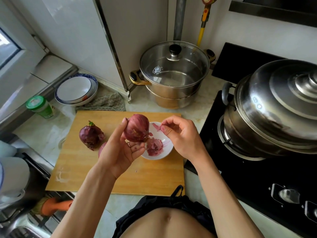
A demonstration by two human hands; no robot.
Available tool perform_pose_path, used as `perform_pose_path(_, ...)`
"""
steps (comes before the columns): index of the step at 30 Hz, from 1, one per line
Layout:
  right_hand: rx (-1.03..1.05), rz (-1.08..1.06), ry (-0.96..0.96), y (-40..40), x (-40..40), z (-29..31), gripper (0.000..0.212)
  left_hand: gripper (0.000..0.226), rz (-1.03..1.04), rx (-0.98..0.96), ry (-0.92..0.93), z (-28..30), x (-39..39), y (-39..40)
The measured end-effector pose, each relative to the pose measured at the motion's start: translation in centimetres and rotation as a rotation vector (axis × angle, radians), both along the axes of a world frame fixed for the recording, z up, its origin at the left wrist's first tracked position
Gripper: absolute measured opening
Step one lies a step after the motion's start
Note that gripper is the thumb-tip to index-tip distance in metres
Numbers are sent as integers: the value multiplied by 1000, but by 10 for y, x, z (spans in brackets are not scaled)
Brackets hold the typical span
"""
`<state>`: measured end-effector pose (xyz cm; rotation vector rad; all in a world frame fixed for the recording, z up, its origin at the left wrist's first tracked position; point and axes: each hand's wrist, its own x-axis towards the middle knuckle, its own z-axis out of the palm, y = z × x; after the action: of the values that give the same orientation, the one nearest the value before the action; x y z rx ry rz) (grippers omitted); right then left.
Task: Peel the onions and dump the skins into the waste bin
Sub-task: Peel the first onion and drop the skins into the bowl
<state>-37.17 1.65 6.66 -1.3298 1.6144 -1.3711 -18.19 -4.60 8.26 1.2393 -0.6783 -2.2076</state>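
head: onion (136,128) in left hand (120,152)

Single head-worn wide-angle view, looking steeply down, close over the cutting board (145,176), stove (257,177) at right

White tiled walls (140,23) meet a pale marble bench (42,134); daylight enters a window (6,47) (far left), black hob (257,177) right.

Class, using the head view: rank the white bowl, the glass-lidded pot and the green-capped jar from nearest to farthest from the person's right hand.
From the right hand:
1. White bowl, just beneath its fingers.
2. Glass-lidded pot, behind it by the wall.
3. Green-capped jar, far across on the left.
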Motion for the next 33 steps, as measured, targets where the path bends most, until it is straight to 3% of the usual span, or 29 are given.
perform_pose_path(3, 69, -51, -27, -1, -2, -3, 5, 76, 11, -10, 19, -4, 5, -2)
perform_pose_path(8, 231, -43, 172, -4, 1, -12, 12, 77, 23, -29, 11, -14, 12, 2)
perform_pose_path(11, 269, -19, 207, -3, 5, -15, 19, 63, 33, -68, -29, -16, 12, 5)
perform_pose_path(14, 238, -33, 195, -2, 8, -15, 20, 48, 2, -157, -115, -18, 14, 7)
perform_pose_path(20, 204, -101, 38, -4, 7, -13, 4, 77, -73, -323, -234, -21, 18, 7)
perform_pose_path(24, 107, 54, -7, -4, 10, -3, 22, 76, -121, -398, -243, -15, 17, 5)
perform_pose_path(28, 72, 128, 93, -5, 16, 1, 30, 75, -144, -448, -272, -6, 14, 3)
perform_pose_path(33, 2, 99, 168, -5, 14, -2, 22, 73, -139, -471, -320, -2, 6, 3)
